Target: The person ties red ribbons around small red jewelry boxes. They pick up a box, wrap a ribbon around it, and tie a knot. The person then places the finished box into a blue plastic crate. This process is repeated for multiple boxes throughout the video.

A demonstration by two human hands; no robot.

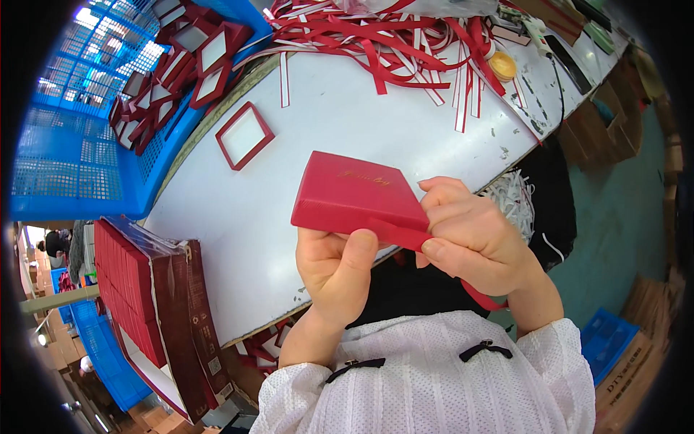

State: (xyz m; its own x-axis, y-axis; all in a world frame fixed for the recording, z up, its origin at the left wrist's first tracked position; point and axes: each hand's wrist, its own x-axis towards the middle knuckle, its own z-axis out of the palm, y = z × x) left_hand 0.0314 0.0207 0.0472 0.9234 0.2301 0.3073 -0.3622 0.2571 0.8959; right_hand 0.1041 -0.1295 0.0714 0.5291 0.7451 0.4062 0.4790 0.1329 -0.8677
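A red box with gold lettering on its top is held up over the near edge of the white table. Underneath, my left hand supports it, the thumb pressed along the near side. At the box's near right corner, my right hand pinches a red ribbon with closed fingers. This strip runs along the near side, and its loose tail hangs below my right hand. Whether the ribbon passes under the box is hidden. Farther off lies an open red tray with a white inside.
Red and white ribbons are heaped at the table's far side beside a round yellow container. A blue plastic crate at the left holds open red box parts. Below it, a dark red carton contains rows of red boxes.
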